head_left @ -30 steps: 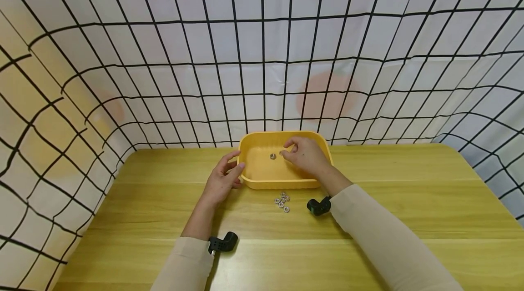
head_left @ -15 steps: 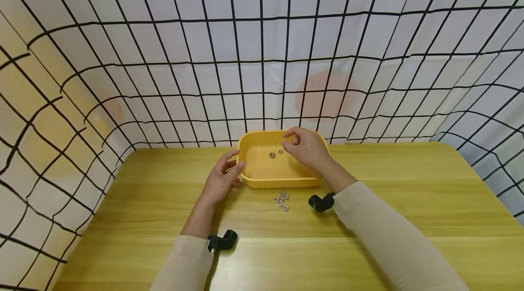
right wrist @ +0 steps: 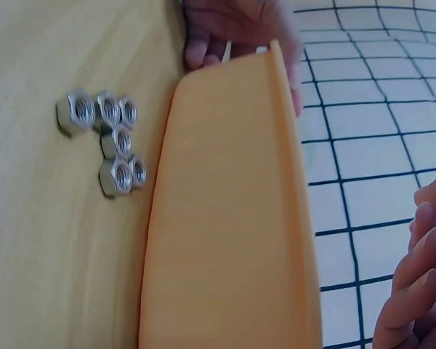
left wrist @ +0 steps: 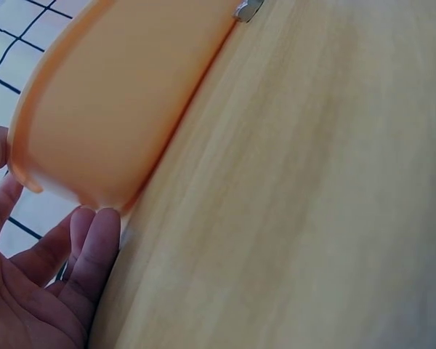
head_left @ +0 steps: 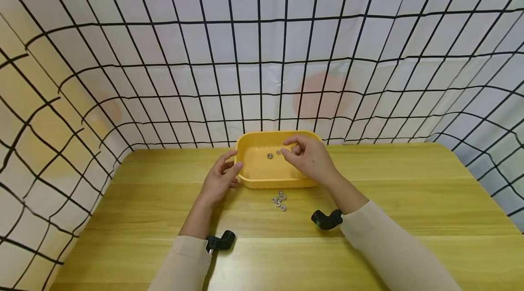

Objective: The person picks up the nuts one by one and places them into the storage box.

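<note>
A wall with black grid lines (head_left: pixel 245 41) stands behind everything, at the far side. In front is the big wooden table (head_left: pixel 266 259), with lots of bare wood to the left, to the right and near.

The yellow tray (head_left: pixel 282 184) sits close to the table's far edge. If it got a push to the far side, it could bump the wall, as there looks to be little room there.

The left hand (head_left: pixel 218 181) holds the tray's left end, its fingers bent round the outside and its thumb at the rim. A hard pull there could tip or slide the tray.

The right hand (head_left: pixel 309 158) is over the tray's right part. Its thumb and first finger bend toward each other with a gap between, and I see nothing pinched. The tray's sides stick up, so a low hand could knock one.

Each wrist wears a black gadget, one on the left (head_left: pixel 221 241) and one on the right (head_left: pixel 326 219).

Six shiny nuts (head_left: pixel 280 199) lie bunched on the wood, just beside the tray's near side. If the tray slid near, it could scatter them. Inside the tray are a bigger nut (head_left: pixel 269 156) and a smaller nut (head_left: pixel 278 152), close to the right thumb, which could flick it.
</note>
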Demonstrator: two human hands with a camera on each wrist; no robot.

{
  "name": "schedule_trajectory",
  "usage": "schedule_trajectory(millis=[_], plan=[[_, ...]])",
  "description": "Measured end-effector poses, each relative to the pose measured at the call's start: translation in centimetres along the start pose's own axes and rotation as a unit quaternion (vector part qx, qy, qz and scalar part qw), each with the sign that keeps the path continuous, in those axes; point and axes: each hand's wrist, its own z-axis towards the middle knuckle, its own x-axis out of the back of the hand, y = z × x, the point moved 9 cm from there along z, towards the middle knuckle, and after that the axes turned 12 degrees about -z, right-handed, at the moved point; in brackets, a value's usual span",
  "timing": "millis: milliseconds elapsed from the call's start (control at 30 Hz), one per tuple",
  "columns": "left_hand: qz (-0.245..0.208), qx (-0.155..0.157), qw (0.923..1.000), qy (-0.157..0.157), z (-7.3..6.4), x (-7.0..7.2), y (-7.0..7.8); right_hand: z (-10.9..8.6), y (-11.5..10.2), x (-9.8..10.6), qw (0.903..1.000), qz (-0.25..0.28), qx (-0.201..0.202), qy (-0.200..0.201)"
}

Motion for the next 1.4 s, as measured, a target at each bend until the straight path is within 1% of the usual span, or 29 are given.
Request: schedule_trajectory(millis=[167,300,533,700,967,1133,1300,1400], plan=[[-0.001,0.001,1.0000,0.000,-0.1,0.2,0.1,-1.3,-0.2,-0.1,0.9995,0.022,-0.018,-0.013],[-0.001,0.001,1.0000,-0.002,-0.2,0.1,0.1,-2.1,-0.2,-0.1,0.9997,0.016,-0.015,-0.012],[0.002,0.003,1.0000,-0.002,-0.1,0.0,0.0,-3.5,0.5,-0.3,0.9993,0.005,-0.032,-0.017],[0.002,0.000,1.0000,-0.003,-0.1,0.1,0.1,-4.5,0.8,-0.6,0.9988,0.013,-0.037,-0.029],[-0.001,-0.005,0.9999,-0.010,-0.1,0.0,0.2,-6.3,1.8,-2.2,0.9941,0.048,-0.050,-0.083],[0.000,-0.012,0.9998,-0.014,-0.2,-0.1,0.3,-7.3,2.6,-3.2,0.9887,0.070,-0.050,-0.123],[0.002,-0.008,0.9999,-0.012,-0.2,-0.1,0.4,-8.1,3.3,-4.3,0.9822,0.068,-0.040,-0.171],[0.002,-0.007,0.9999,-0.012,-0.2,-0.1,0.4,-8.4,3.8,-4.9,0.9790,0.061,-0.037,-0.191]])
